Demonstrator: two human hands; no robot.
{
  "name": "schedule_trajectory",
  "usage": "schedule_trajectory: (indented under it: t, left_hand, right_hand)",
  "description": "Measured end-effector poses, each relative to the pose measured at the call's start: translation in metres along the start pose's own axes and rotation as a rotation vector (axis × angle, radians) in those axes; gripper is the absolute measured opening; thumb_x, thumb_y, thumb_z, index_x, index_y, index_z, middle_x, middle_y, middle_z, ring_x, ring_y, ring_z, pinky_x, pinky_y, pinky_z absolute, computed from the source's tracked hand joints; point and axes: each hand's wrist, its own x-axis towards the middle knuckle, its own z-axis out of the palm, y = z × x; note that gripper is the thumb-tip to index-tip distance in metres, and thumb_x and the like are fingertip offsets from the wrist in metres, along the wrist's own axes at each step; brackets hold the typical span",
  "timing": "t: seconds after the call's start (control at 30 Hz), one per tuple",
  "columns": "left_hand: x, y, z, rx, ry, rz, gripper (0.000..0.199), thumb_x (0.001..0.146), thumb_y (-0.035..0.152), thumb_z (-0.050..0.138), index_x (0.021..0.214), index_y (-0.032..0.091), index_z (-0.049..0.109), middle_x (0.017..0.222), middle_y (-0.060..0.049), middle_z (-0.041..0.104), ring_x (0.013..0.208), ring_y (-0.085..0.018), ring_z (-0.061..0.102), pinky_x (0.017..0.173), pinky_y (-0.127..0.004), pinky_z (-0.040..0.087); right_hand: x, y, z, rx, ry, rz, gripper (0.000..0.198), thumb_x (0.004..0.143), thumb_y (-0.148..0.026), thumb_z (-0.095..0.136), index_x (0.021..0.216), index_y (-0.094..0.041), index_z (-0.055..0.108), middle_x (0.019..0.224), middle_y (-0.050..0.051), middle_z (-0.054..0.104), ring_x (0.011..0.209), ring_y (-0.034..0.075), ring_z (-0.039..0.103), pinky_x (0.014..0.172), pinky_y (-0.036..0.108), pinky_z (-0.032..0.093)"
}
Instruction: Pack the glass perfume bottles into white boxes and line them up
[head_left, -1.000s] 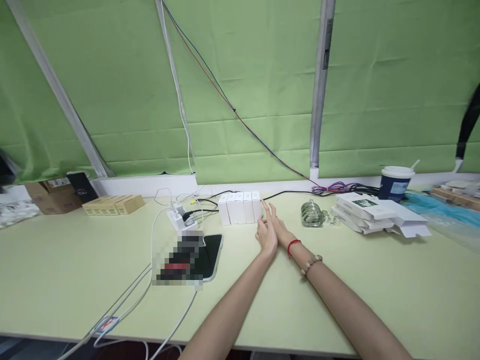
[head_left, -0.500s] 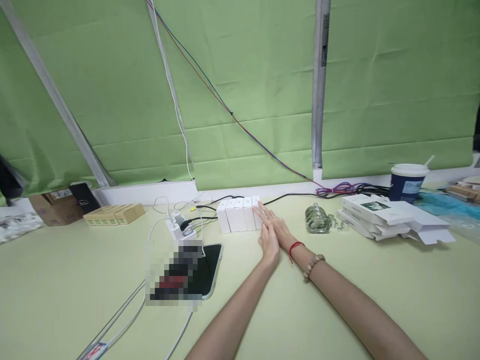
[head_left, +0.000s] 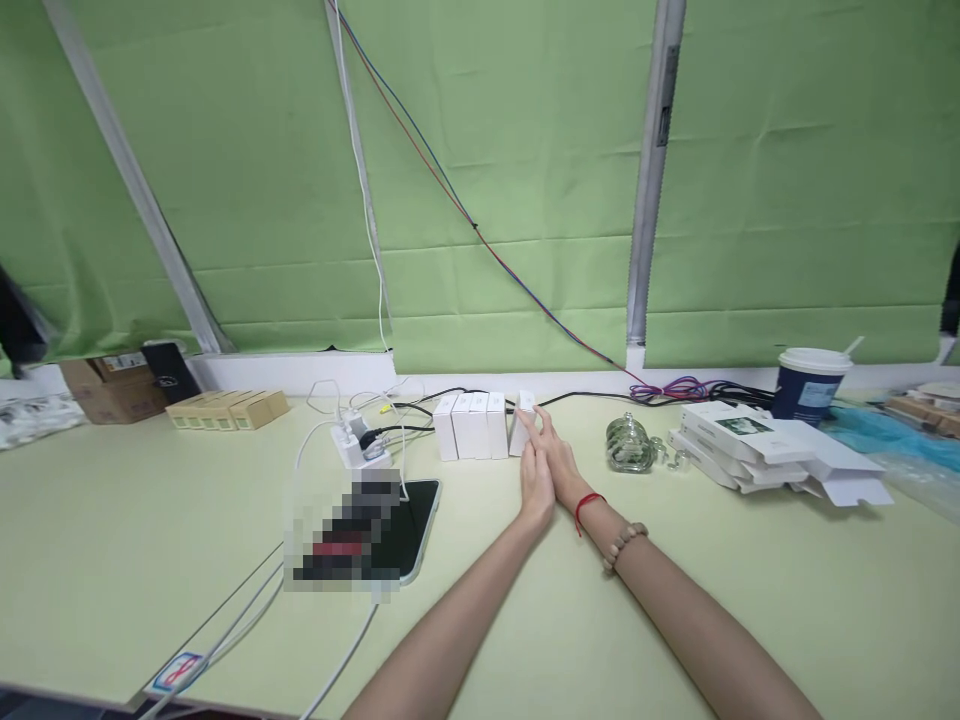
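A small white box (head_left: 523,408), leaning slightly, stands just to the right of a row of several similar white boxes (head_left: 471,428), with a narrow gap between. My right hand (head_left: 556,452) has its fingers on the upper right side of that single box. Close against it, my left hand (head_left: 537,480) touches the lower front of the same box, fingers together and pointing forward. Parts of both hands' fingers are hidden behind each other and the box. To the right of my hands sits a cluster of clear glass-like items with green inside (head_left: 629,444).
On the left lie a phone-like device (head_left: 409,530), partly pixelated, a power strip (head_left: 358,448) with cables, and a row of tan boxes (head_left: 229,410). A stack of flattened white boxes (head_left: 750,445) and a lidded paper cup (head_left: 810,385) stand at right.
The rightmost white box has come away to the right from the row, leaving a gap, with both hands at it. My view has also shifted a little.
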Motion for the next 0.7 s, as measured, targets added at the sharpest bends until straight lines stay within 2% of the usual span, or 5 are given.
schedule_trajectory:
  t: [0.2,0.37,0.53,0.6,0.7]
  left_hand:
    - [0.005,-0.008,0.001,-0.149,-0.058,-0.019,0.028,0.085,0.031,0.03,0.088,0.017,0.055,0.099,-0.007,0.063,0.095,-0.018,0.057,0.087,-0.032,0.044]
    - [0.007,-0.008,0.001,-0.191,-0.107,0.016,0.028,0.084,0.029,0.031,0.083,0.017,0.057,0.092,-0.005,0.064,0.091,-0.017,0.057,0.086,-0.03,0.044]
    - [0.003,-0.004,0.001,-0.217,-0.064,0.009,0.019,0.081,0.026,0.036,0.09,0.02,0.052,0.087,-0.003,0.062,0.086,-0.016,0.058,0.079,-0.029,0.047]
    - [0.003,-0.003,-0.001,-0.216,0.016,-0.018,0.018,0.08,0.026,0.038,0.095,0.022,0.048,0.09,-0.003,0.06,0.085,-0.015,0.058,0.07,-0.025,0.048]
    - [0.008,-0.001,-0.01,-0.218,0.109,-0.147,0.016,0.08,0.028,0.041,0.094,0.022,0.046,0.091,-0.004,0.058,0.07,-0.012,0.058,0.051,-0.021,0.045]
  right_hand:
    - [-0.005,0.004,-0.006,-0.021,0.056,0.116,0.064,0.081,-0.01,0.033,0.14,-0.029,0.021,0.131,0.011,0.031,0.085,0.017,0.059,0.071,0.03,0.05]
    - [-0.011,0.011,-0.002,0.269,0.122,0.221,0.057,0.074,-0.011,0.041,0.13,-0.022,0.036,0.13,0.012,0.028,0.068,0.01,0.057,0.068,0.029,0.05]
    - [-0.012,0.021,0.008,0.546,0.213,0.373,0.059,0.062,-0.009,0.054,0.12,-0.013,0.046,0.129,0.018,0.028,0.098,0.019,0.055,0.086,0.032,0.047]
    - [-0.011,0.024,0.01,0.595,0.22,0.458,0.06,0.062,-0.012,0.056,0.121,-0.012,0.046,0.129,0.018,0.032,0.11,0.023,0.049,0.092,0.034,0.044]
    - [-0.009,0.029,0.012,0.752,0.196,0.539,0.06,0.068,-0.018,0.049,0.127,-0.014,0.04,0.128,0.015,0.04,0.11,0.021,0.05,0.087,0.034,0.048]
